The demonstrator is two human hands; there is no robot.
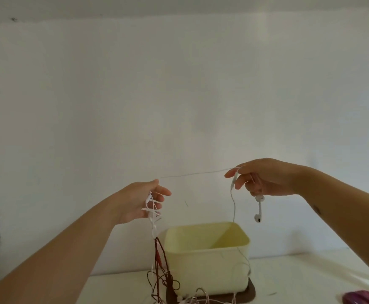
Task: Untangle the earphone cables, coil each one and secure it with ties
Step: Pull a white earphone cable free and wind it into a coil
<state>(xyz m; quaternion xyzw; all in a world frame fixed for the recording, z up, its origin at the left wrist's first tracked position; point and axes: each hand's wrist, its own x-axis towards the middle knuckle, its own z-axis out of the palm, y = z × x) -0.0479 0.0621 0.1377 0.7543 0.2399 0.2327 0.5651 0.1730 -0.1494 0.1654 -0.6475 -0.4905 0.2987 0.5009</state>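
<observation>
Two grips are raised, the left grip and the right grip, with one white cable between them and one earbud plainly showing. On the worktop there is one pale yellow tub, one dark tray and, near right, one purple object. One tangle mixes dark red and white strands, too knotted to count.

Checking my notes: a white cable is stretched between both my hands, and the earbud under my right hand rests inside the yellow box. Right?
No. The head view shows the earbud hanging in the air under the right hand, not inside the yellow box. The white cable is stretched from it to the left hand.
</observation>
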